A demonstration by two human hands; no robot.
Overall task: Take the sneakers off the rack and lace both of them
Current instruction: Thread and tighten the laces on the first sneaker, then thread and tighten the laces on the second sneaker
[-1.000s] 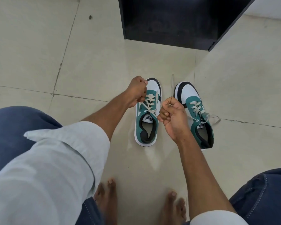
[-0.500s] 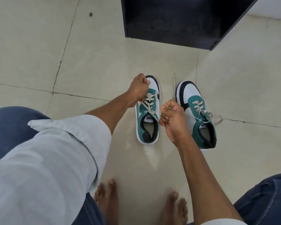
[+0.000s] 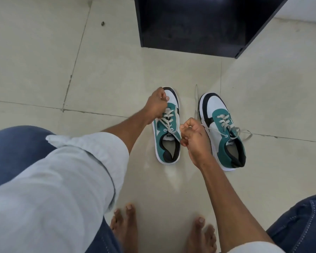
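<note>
A: While both sneakers stand on the tiled floor (image 3: pixel 106 73), where exactly are they placed?

B: The left sneaker (image 3: pixel 167 141) and the right sneaker (image 3: pixel 224 136) are set side by side, toes pointed toward the dark rack (image 3: pixel 193 26), which is seen well apart from them at the top of the view. A strip of bare tile is left between the two shoes.

A: How is the left hand (image 3: pixel 156 106) held?

B: It is curled shut over the toe end of the left sneaker, and a pinch is made between thumb and fingers. A strand of the cream lace (image 3: pixel 169 120) is seen running up to it, though the exact point of the pinch is hidden by the knuckles.

A: And the right hand (image 3: pixel 193 136)?

B: It is closed in a loose fist between the two shoes, beside the left sneaker's collar. Another strand of that same lace is led from an upper eyelet into the fist and is gripped there.

A: What is seen on the right sneaker?

B: Its own lace (image 3: pixel 226 123) is threaded through the eyelets, and loose ends are trailed onto the floor at its outer side.

A: Anything nearer the camera?

B: Bare feet (image 3: pixel 124 221) are planted on the tiles, and a pale rolled sleeve (image 3: pixel 71 172) is seen over blue denim.
</note>
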